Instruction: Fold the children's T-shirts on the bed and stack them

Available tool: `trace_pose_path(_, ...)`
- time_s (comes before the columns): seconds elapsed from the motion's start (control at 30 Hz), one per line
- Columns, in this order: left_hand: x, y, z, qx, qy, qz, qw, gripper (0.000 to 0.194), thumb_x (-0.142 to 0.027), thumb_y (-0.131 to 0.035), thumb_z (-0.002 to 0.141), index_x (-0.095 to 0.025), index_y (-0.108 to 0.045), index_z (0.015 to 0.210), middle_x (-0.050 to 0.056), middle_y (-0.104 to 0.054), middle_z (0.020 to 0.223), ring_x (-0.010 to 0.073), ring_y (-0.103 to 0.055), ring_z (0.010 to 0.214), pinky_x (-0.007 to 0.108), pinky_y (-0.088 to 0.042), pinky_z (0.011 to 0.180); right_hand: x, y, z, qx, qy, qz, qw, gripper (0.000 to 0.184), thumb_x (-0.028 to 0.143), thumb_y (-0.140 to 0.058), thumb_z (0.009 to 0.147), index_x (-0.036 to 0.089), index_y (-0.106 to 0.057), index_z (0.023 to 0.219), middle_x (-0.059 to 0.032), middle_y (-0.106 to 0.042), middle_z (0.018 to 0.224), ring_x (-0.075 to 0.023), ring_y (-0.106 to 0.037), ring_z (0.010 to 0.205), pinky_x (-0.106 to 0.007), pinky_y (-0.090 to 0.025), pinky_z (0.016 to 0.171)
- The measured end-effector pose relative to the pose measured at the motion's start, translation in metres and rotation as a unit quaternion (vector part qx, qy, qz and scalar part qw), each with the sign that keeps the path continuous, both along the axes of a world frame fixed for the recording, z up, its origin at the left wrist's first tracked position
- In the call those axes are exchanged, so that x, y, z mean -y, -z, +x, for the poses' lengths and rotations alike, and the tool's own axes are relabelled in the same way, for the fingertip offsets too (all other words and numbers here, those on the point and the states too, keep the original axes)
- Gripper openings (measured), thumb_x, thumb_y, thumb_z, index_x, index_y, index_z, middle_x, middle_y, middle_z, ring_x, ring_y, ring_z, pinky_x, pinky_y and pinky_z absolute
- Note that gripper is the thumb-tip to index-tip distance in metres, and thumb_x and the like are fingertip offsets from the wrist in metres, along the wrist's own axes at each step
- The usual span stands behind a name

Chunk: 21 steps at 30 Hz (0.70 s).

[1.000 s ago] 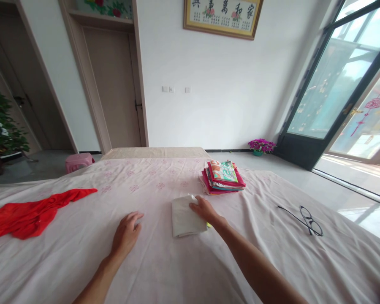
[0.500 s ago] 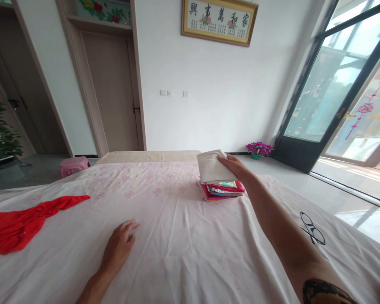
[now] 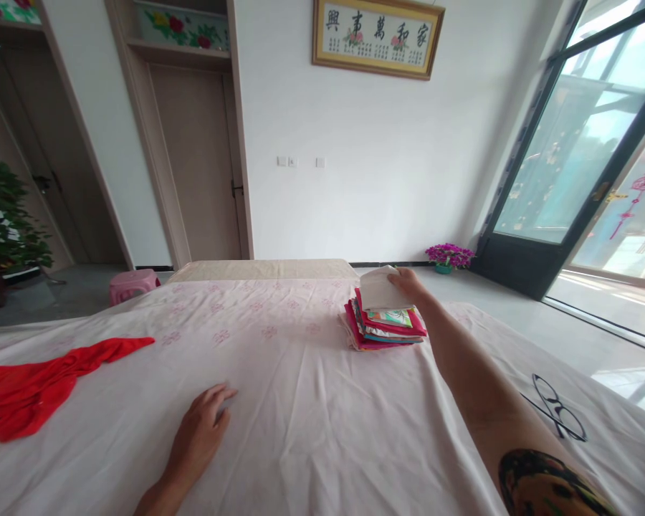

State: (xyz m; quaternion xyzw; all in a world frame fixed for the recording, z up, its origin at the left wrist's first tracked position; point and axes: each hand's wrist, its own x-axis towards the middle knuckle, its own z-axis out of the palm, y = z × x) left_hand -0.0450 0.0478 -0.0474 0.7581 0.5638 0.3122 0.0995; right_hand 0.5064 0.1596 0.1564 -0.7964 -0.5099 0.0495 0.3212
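Note:
My right hand [image 3: 408, 284] reaches far forward, its fingers closed on the edge of a folded off-white cloth [image 3: 380, 291]. That cloth is tilted over a stack of folded cloths [image 3: 383, 335], mostly red and pink with a green-patterned one near the top. Whether its lower edge rests on the stack I cannot tell. My left hand [image 3: 203, 423] lies on the pale sheet [image 3: 301, 423] with its fingers loosely stretched, holding nothing. A crumpled red cloth [image 3: 37, 383] is spread to the left of it.
Dark-framed eyeglasses [image 3: 559, 410] lie on the sheet, right of my right forearm. Beyond the far left edge stands a pink plastic stool [image 3: 134, 283]. A pot of purple flowers [image 3: 449, 256] sits on the floor by the wall, near a glass door [image 3: 553, 165].
The folded off-white cloth has shifted slightly back and right over the stack, showing more of the green-patterned cloth. My left hand stays on the sheet. The whole view has shifted slightly.

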Motion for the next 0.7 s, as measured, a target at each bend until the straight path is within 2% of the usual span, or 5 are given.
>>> trace_pose_path(0.13, 0.0, -0.001, 0.0, -0.001, 0.0, -0.005, 1.0, 0.039, -0.025, -0.044, 0.083, -0.022, -0.069, 0.112, 0.007, -0.064, 0.127, 0.0226, -0.055, 0.123, 0.042, -0.04, 0.111, 0.001, 0.01, -0.015, 0.063, 0.057, -0.018, 0.996, 0.055, 0.04, -0.057, 0.084, 0.011, -0.054, 0.131, -0.0238, -0.053, 0.133, -0.0373, -0.047, 0.126, -0.053, -0.034, 0.103)
trace_pose_path(0.3, 0.001, -0.003, 0.001, 0.003, -0.001, -0.006, 1.0, 0.038, -0.023, -0.045, 0.082, -0.022, -0.07, 0.111, 0.007, -0.065, 0.125, 0.0225, -0.056, 0.122, 0.041, -0.041, 0.11, 0.006, 0.029, -0.051, 0.224, -0.009, 0.007, 0.975, 0.057, 0.047, -0.03, 0.098, 0.023, -0.032, 0.15, -0.0108, -0.026, 0.159, -0.0298, -0.015, 0.147, -0.057, -0.013, 0.115)
trace_pose_path(0.43, 0.001, -0.005, 0.001, 0.007, -0.001, -0.004, 1.0, 0.038, -0.021, -0.046, 0.082, -0.021, -0.07, 0.111, 0.007, -0.065, 0.126, 0.0219, -0.056, 0.122, 0.04, -0.039, 0.111, 0.023, 0.052, -0.07, 0.276, -0.115, -0.038, 0.954, 0.054, 0.04, -0.041, 0.096, 0.026, -0.035, 0.148, -0.0113, -0.032, 0.156, -0.031, -0.022, 0.144, -0.057, -0.019, 0.114)
trace_pose_path(0.53, 0.003, -0.007, 0.001, 0.01, 0.002, 0.003, 1.0, 0.038, -0.019, -0.046, 0.082, -0.02, -0.07, 0.111, 0.008, -0.064, 0.125, 0.0215, -0.056, 0.122, 0.039, -0.039, 0.111, 0.033, 0.065, -0.074, 0.286, -0.114, -0.034, 0.951, 0.052, 0.038, -0.04, 0.096, 0.029, -0.036, 0.147, -0.0091, -0.036, 0.154, -0.0314, -0.025, 0.143, -0.056, -0.02, 0.113)
trace_pose_path(0.7, 0.003, -0.009, 0.001, 0.046, -0.002, 0.0, 0.999, 0.041, -0.01, -0.047, 0.079, -0.018, -0.067, 0.114, 0.009, -0.065, 0.123, 0.0193, -0.057, 0.12, 0.037, -0.04, 0.11, 0.029, 0.056, -0.075, 0.296, -0.126, -0.018, 0.947, 0.05, 0.036, -0.038, 0.095, 0.026, -0.042, 0.144, -0.011, -0.042, 0.15, -0.0318, -0.03, 0.14, -0.057, -0.023, 0.112)
